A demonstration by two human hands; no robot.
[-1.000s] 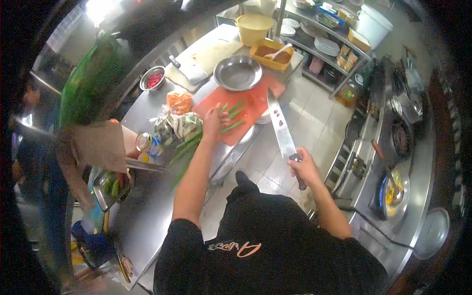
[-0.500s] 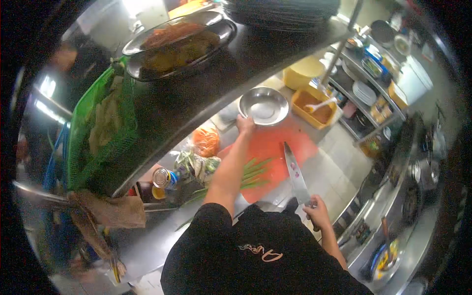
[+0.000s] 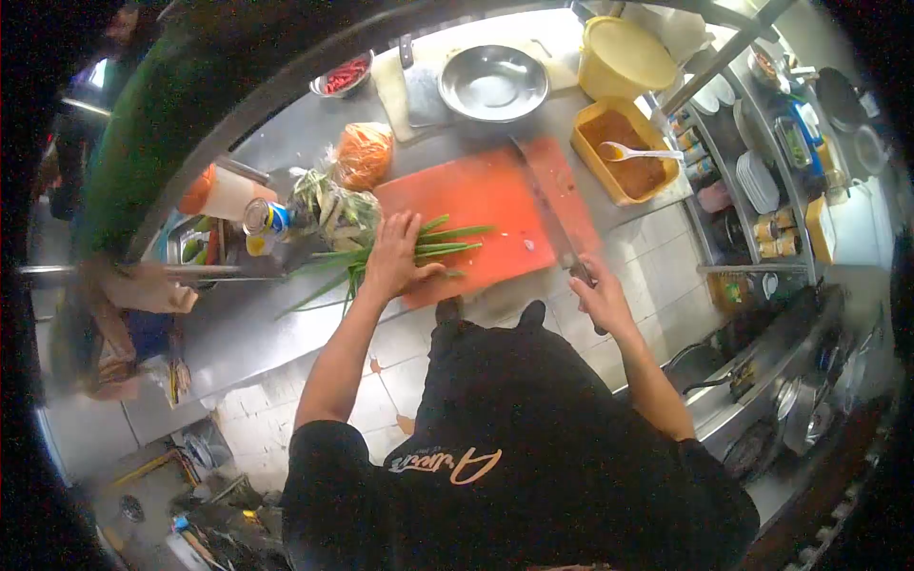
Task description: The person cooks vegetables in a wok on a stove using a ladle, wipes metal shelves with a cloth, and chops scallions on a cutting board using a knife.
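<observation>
An orange cutting board (image 3: 476, 190) lies on the metal table. Long green stalks (image 3: 447, 243) stretch across its left part and past its edge. My left hand (image 3: 392, 259) rests on the stalks with its fingers spread and thumb apart. In my right hand (image 3: 602, 293) is the dark handle of a large knife (image 3: 552, 205); its blade lies over the board's right side, tip away from me. A small pale piece sits mid-board. Behind the board stands an empty steel bowl (image 3: 494, 84). Left of it are an orange bundle in plastic (image 3: 365, 155) and wrapped leafy vegetables (image 3: 333, 211).
At the back right are a yellow tub (image 3: 625, 59) and a yellow container of brown seasoning (image 3: 624, 186) with a white spoon. A bowl of red pieces (image 3: 344, 75) and a can (image 3: 264, 217) stand left. Shelves with plates (image 3: 757, 181) and a stove line the right.
The view has shifted. My left hand touched the steel bowl's rim half a second ago and is now down on the stalks. The knife is now over the board, and the bowl sits farther from it.
</observation>
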